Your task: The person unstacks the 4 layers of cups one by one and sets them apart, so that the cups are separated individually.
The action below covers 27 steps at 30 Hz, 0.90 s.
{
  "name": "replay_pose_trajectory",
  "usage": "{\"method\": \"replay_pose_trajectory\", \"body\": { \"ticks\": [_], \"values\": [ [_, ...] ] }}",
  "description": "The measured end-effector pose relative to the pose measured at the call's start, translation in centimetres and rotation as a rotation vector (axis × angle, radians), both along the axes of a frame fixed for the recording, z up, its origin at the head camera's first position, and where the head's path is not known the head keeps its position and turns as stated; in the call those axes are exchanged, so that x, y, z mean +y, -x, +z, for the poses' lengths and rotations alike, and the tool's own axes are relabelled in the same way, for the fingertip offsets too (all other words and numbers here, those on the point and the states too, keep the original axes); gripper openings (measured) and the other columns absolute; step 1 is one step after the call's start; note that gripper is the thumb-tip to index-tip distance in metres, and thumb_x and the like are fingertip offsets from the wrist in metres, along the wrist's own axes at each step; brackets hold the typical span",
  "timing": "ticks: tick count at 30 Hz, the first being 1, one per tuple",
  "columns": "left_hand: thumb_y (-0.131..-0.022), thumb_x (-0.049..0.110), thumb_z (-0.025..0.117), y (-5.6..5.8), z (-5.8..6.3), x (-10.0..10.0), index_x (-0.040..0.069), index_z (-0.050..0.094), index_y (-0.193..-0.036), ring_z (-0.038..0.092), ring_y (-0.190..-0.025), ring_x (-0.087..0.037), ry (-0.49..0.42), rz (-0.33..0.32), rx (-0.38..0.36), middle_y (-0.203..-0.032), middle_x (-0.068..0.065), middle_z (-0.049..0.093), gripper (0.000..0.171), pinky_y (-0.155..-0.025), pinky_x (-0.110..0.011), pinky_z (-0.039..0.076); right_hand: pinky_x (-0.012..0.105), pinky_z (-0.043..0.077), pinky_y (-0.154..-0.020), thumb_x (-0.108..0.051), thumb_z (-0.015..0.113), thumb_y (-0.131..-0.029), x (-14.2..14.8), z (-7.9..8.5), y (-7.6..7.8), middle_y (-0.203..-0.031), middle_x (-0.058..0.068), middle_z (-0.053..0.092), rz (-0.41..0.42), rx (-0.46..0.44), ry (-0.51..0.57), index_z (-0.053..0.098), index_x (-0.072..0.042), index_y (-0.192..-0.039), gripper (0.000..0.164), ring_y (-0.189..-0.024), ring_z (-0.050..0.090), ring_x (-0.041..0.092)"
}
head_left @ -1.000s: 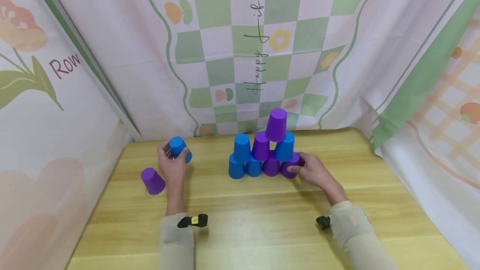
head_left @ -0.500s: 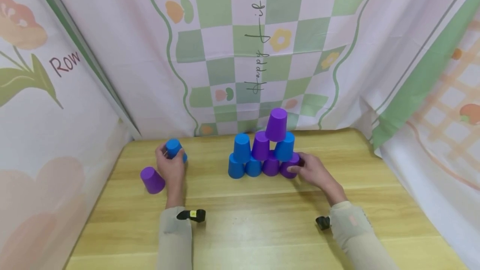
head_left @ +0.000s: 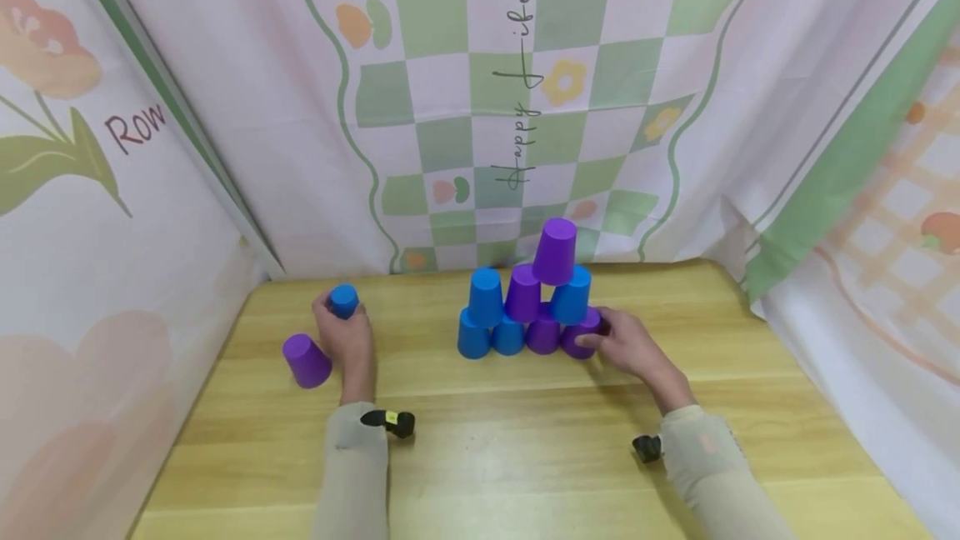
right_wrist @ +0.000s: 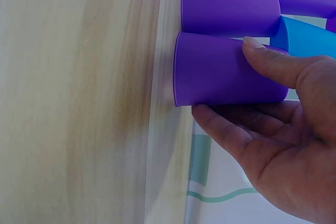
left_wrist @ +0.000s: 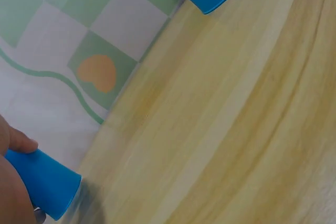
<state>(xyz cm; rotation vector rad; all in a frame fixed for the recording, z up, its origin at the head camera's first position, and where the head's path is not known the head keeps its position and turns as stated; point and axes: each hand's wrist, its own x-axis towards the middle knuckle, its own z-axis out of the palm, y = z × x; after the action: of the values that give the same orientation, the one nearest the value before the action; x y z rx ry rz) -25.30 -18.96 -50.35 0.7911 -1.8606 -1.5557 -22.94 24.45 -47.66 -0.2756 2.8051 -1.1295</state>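
In the head view my left hand [head_left: 347, 338] grips an upside-down blue cup [head_left: 344, 300] at the left of the table; the left wrist view shows that blue cup [left_wrist: 44, 184] with its rim close over the wood. Just left of this hand a purple cup [head_left: 307, 362] stands upside down. My right hand [head_left: 630, 343] holds the purple cup [right_wrist: 226, 72] at the right end of a pyramid's bottom row, thumb on one side and fingers on the other. The pyramid has two blue and two purple cups below, three across the middle, and one purple cup [head_left: 555, 252] on top.
The wooden table [head_left: 480, 457] runs back to a checked curtain [head_left: 495, 82]. More printed cloth hangs along the left and right sides. The top purple cup rests over the right two middle cups, a purple one [head_left: 522, 293] and a blue one [head_left: 572, 294].
My left hand has shifted slightly left with the blue cup, which has gone from tilted to more upright and lower. My right hand and the pyramid stay as they were.
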Motion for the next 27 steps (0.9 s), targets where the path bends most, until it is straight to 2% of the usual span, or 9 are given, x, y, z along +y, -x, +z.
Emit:
{"method": "replay_pose_trajectory", "body": {
  "ticks": [4, 9, 13, 19, 27],
  "values": [
    [-0.090, -0.001, 0.070, 0.13, -0.23, -0.12, 0.010, 0.053, -0.140, 0.050, -0.144, -0.039, -0.012, 0.027, -0.001, -0.149, -0.014, 0.060, 0.053, -0.127, -0.053, 0.031, 0.049, 0.061, -0.088, -0.023, 0.073, -0.098, -0.06, -0.05, -0.04, -0.119, 0.022, 0.073, -0.002, 0.003, -0.003, 0.062, 0.005, -0.136, 0.049, -0.105, 0.070, 0.034],
    [-0.092, -0.004, 0.068, 0.25, -0.39, -0.28, 0.003, 0.051, -0.140, 0.047, -0.146, -0.038, -0.035, 0.053, 0.037, -0.149, -0.018, 0.057, 0.052, -0.128, -0.049, 0.029, 0.053, 0.060, -0.092, -0.023, 0.073, -0.098, -0.05, 0.11, -0.05, -0.123, 0.025, 0.072, -0.005, -0.001, -0.004, 0.060, 0.006, -0.138, 0.050, -0.110, 0.070, 0.037],
    [-0.092, -0.007, 0.066, 0.31, -0.52, -0.49, 0.002, 0.049, -0.141, 0.044, -0.148, -0.037, -0.059, 0.051, 0.049, -0.151, -0.019, 0.055, 0.053, -0.130, -0.048, 0.027, 0.052, 0.061, -0.091, -0.022, 0.073, -0.098, -0.04, 0.12, -0.08, -0.122, 0.024, 0.072, -0.005, -0.002, -0.004, 0.061, 0.006, -0.137, 0.050, -0.109, 0.070, 0.036],
    [-0.092, -0.005, 0.066, 0.45, -0.75, -0.61, 0.002, 0.048, -0.143, 0.043, -0.149, -0.038, -0.042, 0.038, 0.037, -0.152, -0.020, 0.053, 0.054, -0.130, -0.048, 0.026, 0.050, 0.061, -0.089, -0.022, 0.073, -0.098, -0.05, 0.06, -0.05, -0.120, 0.023, 0.073, -0.011, -0.004, -0.005, 0.062, 0.005, -0.137, 0.048, -0.106, 0.070, 0.034],
    [-0.093, -0.003, 0.067, 0.27, -0.47, -0.64, 0.002, 0.045, -0.150, 0.039, -0.153, -0.037, -0.040, 0.019, 0.030, -0.159, -0.020, 0.047, 0.062, -0.131, -0.047, 0.024, 0.050, 0.061, -0.089, -0.022, 0.073, -0.098, -0.15, 0.04, -0.05, -0.120, 0.024, 0.073, -0.008, -0.007, -0.009, 0.061, 0.006, -0.137, 0.050, -0.106, 0.070, 0.034]
  ]
}}
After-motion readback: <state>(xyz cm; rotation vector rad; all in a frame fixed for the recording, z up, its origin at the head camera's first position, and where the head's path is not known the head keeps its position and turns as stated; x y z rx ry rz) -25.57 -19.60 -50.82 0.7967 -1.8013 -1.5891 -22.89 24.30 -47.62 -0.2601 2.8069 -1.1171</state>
